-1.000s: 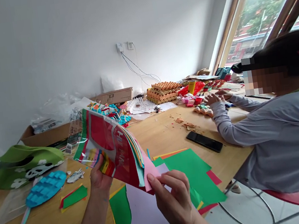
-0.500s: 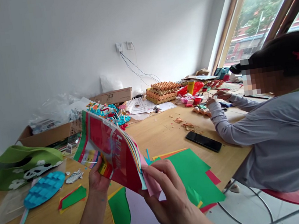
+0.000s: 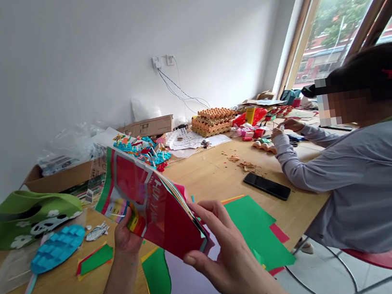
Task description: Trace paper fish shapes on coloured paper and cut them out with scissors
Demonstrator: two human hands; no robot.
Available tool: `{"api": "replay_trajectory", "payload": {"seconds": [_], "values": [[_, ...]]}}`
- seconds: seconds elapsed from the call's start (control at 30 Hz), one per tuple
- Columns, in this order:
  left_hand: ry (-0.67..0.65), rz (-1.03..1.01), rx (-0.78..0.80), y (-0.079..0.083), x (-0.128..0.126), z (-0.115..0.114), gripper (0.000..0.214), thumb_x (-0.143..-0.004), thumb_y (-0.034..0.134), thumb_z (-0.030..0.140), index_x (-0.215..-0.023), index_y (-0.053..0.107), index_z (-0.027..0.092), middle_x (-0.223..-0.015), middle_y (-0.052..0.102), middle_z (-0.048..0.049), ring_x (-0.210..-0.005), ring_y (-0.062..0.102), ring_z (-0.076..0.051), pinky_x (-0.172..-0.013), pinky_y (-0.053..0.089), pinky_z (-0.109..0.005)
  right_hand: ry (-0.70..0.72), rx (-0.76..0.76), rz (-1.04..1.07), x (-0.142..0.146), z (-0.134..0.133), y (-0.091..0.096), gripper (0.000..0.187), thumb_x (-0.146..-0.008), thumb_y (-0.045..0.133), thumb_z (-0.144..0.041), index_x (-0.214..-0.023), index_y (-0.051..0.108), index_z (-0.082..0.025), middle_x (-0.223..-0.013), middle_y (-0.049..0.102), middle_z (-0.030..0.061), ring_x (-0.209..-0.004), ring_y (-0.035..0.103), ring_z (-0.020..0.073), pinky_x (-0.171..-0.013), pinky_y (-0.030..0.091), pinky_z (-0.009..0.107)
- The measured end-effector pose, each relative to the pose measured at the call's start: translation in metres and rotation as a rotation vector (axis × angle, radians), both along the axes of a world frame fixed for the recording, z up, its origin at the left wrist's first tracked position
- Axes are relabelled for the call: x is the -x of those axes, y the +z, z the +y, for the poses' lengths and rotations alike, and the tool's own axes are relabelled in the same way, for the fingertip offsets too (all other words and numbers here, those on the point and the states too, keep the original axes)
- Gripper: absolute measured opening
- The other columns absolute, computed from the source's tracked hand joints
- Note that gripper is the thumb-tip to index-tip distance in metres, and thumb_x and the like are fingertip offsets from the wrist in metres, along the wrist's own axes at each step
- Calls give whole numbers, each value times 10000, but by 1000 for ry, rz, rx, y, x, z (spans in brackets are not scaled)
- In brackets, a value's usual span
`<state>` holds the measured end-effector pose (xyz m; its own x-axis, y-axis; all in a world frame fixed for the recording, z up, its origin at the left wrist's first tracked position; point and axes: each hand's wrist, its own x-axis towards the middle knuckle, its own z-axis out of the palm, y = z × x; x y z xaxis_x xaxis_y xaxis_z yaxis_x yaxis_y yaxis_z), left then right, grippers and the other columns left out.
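A pack of coloured paper (image 3: 145, 202) with a red printed cover and a clear plastic sleeve is tilted up above the table. Its left lower edge is gripped by my left hand (image 3: 127, 237), whose fingers go behind it. My right hand (image 3: 220, 245) closes on the right end, thumb on the cover side and fingers at the sheet edges. Below the pack lies a lilac sheet (image 3: 190, 289). Green sheets (image 3: 254, 226) with red and yellow ones under them lie to the right, and a cut green piece (image 3: 158, 276) to the left.
A black phone (image 3: 267, 185) lies right of the pack. Blue oval craft (image 3: 57, 249) and a green panda bag (image 3: 27, 219) are at left. Egg trays (image 3: 212, 121) stand near the wall. A co-worker in a grey top (image 3: 361, 182) sits at right, hands over small items.
My right hand has shifted its hold at the pack's right end. The pink sheet edge that stuck out there is now mostly tucked out of sight behind the cover.
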<state>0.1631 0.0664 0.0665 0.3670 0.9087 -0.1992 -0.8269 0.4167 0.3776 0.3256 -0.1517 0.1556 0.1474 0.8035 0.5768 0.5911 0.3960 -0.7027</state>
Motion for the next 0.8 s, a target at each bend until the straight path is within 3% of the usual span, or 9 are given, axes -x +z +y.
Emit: {"api": "replay_trajectory", "payload": {"seconds": [0.07,0.2,0.27,0.43,0.6,0.8], "values": [[-19,-27,-17,-4,4,4,305,-928,429,188,-1105,677,201,-860,757,-78,-764,723,-207,-769,588,-350,68,15,90,-3,-1,2,563,-915,422,-577,-1392,438,-278,-1237,496,108,-1076,543,234,-848,518,333],[-18,-42,-14,-7,7,8,320,-937,398,209,-1090,679,215,-838,756,-70,-751,720,-201,-745,590,-344,162,56,305,-9,-1,4,491,-1000,209,-486,-1246,579,-277,-1181,572,68,-997,583,183,-883,483,320],[-29,-32,-8,-6,7,8,331,-938,390,225,-1104,675,208,-818,754,-75,-738,718,-206,-740,591,-351,160,82,370,-10,1,5,454,-1004,256,-456,-1146,628,-238,-1084,624,67,-938,601,179,-851,485,312],[-60,10,13,-3,5,5,343,-931,388,218,-1112,675,176,-789,751,-89,-729,717,-218,-746,589,-363,63,95,390,-8,10,12,250,-875,601,-416,-965,631,-184,-890,668,54,-819,616,172,-736,491,264],[-44,41,59,5,2,-2,380,-922,345,112,-1056,694,180,-754,749,-68,-683,712,-185,-710,587,-317,27,151,388,-10,13,22,260,-877,580,-420,-917,640,-170,-821,679,46,-705,603,141,-626,471,227],[-21,104,80,8,2,-6,349,-908,364,78,-1005,689,155,-756,745,-76,-690,714,-191,-719,595,-340,115,298,387,-17,12,30,275,-854,607,-421,-793,636,-155,-693,636,22,-634,561,125,-580,425,216]]}}
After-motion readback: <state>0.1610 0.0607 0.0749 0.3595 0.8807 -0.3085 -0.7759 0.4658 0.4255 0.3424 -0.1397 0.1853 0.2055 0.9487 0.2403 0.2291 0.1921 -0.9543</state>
